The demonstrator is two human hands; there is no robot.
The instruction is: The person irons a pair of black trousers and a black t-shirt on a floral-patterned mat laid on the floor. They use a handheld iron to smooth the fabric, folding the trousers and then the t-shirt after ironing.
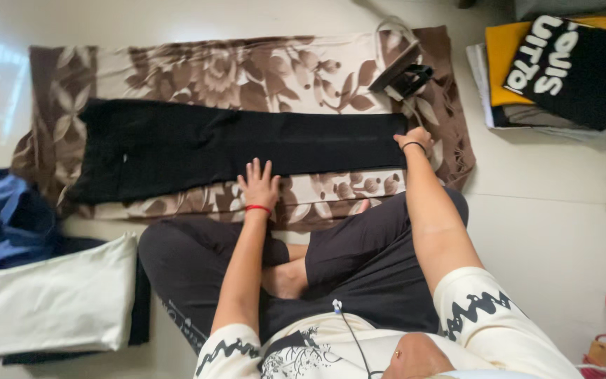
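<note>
I find the trousers laid lengthwise on the blanket, which is spread on the floor before the seated person; the left hand rests on the trousers' near edge, about midway; the right hand lies at their right end; the iron stands on the blanket behind that hand; a stack of folded clothes lies on the floor well right of the blanket; a folded cloth lies at near left, beside a bundle of fabric.
</note>
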